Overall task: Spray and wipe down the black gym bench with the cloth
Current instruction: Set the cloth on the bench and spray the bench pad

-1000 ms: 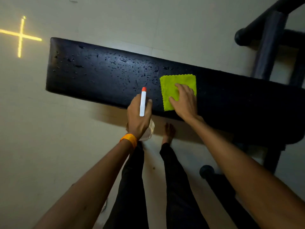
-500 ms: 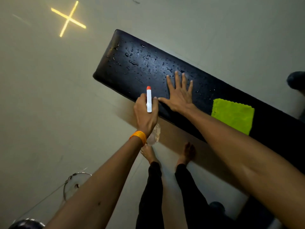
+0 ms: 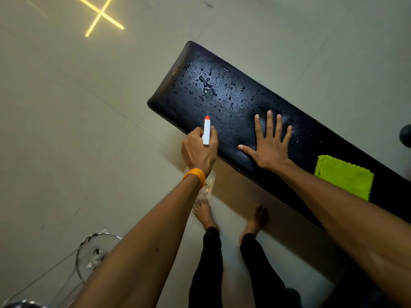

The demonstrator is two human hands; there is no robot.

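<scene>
A spray bottle point(image 3: 206, 132) is gripped in the left hand point(image 3: 198, 150), the fingers curled around its neck and the white, orange-tipped nozzle aimed at the near end of the black gym bench point(image 3: 233, 101). One orange band point(image 3: 195, 175) is worn at that wrist; the bottle's clear body is partly hidden beneath the hand. To the right, the right hand point(image 3: 270, 144) is laid flat on the padded top, palm down, all five fingers spread wide and nothing held. The glossy bench surface is beaded with many droplets, thickest toward its rounded far-left end. Farther right, one yellow-green cloth point(image 3: 344, 176), fuzzy, squarish and scallop-edged, is seen lying on the bench, apart from both hands. Two bare feet are planted on the pale tiled floor point(image 3: 66, 130) below.
</scene>
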